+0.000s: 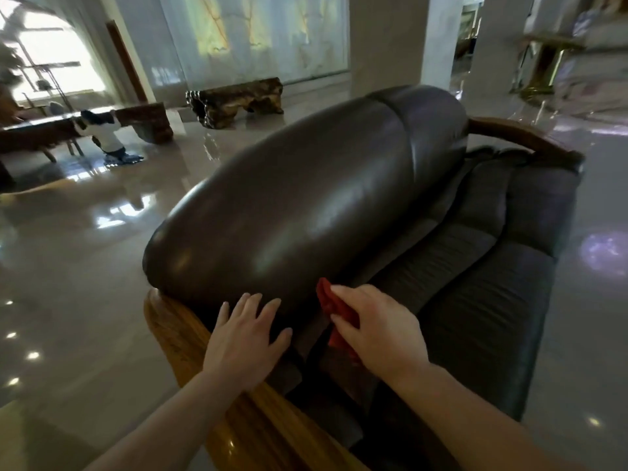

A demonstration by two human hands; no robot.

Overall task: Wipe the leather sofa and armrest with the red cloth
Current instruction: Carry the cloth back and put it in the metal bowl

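While my left hand [245, 338] lies flat, fingers spread, on the dark brown leather sofa back [306, 205], my right hand [377, 329] presses the crumpled red cloth [328, 300] just beside it.

Glossy pale floor [85, 266] mirrors window [51, 59] light — carved wooden bench [234, 102] stands before a marble wall [258, 35].
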